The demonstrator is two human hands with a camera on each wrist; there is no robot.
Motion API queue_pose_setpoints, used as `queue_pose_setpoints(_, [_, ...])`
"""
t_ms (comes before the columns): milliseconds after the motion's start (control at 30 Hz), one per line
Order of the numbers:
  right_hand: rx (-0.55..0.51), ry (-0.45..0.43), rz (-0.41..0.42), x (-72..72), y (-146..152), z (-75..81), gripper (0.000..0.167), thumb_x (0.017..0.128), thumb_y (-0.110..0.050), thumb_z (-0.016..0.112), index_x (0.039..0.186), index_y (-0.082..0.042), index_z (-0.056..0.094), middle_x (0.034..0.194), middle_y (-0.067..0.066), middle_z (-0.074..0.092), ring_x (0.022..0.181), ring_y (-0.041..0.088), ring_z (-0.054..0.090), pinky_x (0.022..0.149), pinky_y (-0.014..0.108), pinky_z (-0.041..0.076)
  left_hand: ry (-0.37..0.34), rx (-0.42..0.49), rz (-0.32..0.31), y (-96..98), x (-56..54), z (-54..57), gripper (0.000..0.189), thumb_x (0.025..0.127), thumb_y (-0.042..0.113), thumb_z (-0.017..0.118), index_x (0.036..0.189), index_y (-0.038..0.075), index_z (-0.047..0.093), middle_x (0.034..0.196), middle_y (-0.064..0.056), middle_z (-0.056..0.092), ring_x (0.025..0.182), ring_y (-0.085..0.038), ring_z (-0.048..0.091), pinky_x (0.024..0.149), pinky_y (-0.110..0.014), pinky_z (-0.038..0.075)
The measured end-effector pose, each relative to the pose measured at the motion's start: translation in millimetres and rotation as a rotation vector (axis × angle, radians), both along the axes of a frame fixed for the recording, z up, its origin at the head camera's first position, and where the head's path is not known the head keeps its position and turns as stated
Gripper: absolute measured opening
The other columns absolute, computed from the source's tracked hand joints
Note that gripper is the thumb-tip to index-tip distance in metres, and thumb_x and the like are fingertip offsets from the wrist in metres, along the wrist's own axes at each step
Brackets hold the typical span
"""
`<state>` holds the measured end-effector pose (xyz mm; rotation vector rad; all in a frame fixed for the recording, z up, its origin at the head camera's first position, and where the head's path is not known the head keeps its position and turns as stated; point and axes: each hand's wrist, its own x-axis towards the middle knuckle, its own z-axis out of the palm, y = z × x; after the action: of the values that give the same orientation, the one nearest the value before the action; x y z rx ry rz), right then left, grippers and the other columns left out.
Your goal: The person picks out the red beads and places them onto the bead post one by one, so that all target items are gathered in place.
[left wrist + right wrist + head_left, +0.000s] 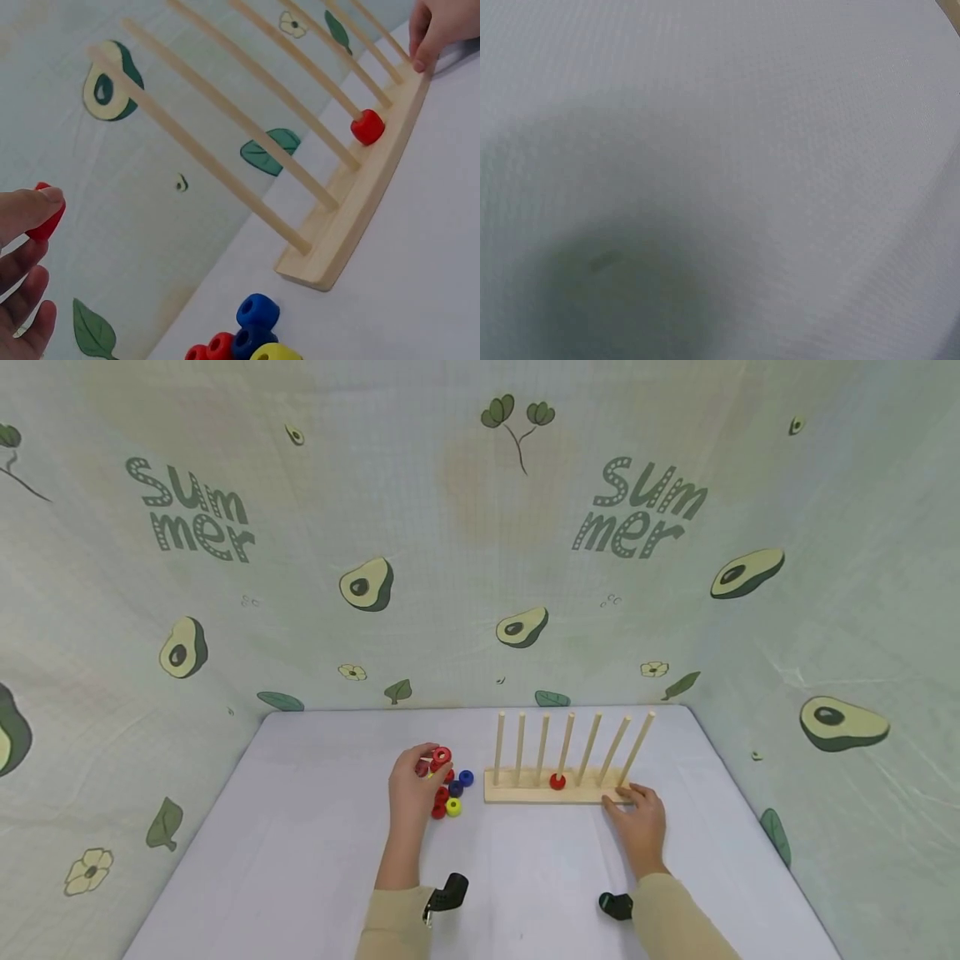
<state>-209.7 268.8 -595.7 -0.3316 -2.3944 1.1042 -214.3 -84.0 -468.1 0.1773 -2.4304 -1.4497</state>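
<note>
Red bead [50, 217] in left hand [412, 785]

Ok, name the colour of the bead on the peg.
Red; the bead shows best in the left wrist view.

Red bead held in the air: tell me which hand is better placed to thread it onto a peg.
Left, most likely: the left hand pinches the red bead, while the right hand holds the right end of the peg rack and could steady it.
</note>
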Motion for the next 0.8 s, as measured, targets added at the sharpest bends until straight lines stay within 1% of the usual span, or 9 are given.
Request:
queue_pose_setpoints(133, [-0.003,-0.004,-0.001,0.4,0,0.3,0.035,0.077,-0.014,0.083,0.102,0.008,0.071,0.117,0.025,0.057,0.113,0.044,0.047,0.1,0.05,0.033,0.029,-0.003,-0.025,6.8,-2.9,8.5,0.04,0.083,0.016,0.08,0.12,0.011,0.066,0.111,-0.006,0.062,0.1,-0.027,0.057,0.082,-0.037,0.054])
queue_pose_setpoints(300, [-0.009,-0.002,0.003,0.8,-1,1.3,0.036,0.077,-0.015,0.083,0.102,0.008,0.071,0.117,0.026,0.057,0.113,0.044,0.047,0.1,0.05,0.033,0.082,-0.014,-0.065,16.5,-5.4,19.1,0.039,0.081,0.017,0.081,0.117,0.011,0.067,0.109,-0.004,0.063,0.1,-0.029,0.058,0.081,-0.037,0.052])
queue_pose_setpoints(533, [-0.009,0.002,0.008,1.9,-1,0.1,0.036,0.077,-0.013,0.082,0.102,0.009,0.07,0.117,0.026,0.056,0.113,0.044,0.047,0.1,0.051,0.033,0.151,-0.033,-0.157,31.1,-5.1,32.0,0.037,0.08,0.016,0.082,0.114,0.008,0.069,0.107,-0.006,0.065,0.095,-0.027,0.059,0.082,-0.041,0.05])
queue_pose_setpoints(700, [-0.005,0.03,-0.001,1.9,-1,-0.5,0.035,0.074,-0.012,0.083,0.099,0.009,0.071,0.114,0.027,0.058,0.11,0.045,0.048,0.099,0.052,0.034,0.166,-0.055,-0.213,41.9,-7.6,39.1,0.036,0.08,0.016,0.082,0.113,0.008,0.07,0.105,-0.005,0.066,0.093,-0.024,0.059,0.08,-0.041,0.051])
queue_pose_setpoints(800, [0.0,0.047,-0.003,0.5,0,-1.2,0.035,0.073,-0.012,0.083,0.098,0.009,0.071,0.113,0.027,0.058,0.109,0.045,0.049,0.098,0.052,0.034,0.174,-0.077,-0.248,48.5,-9.8,46.0,0.036,0.08,0.017,0.082,0.113,0.009,0.07,0.103,-0.004,0.066,0.092,-0.023,0.058,0.079,-0.043,0.052])
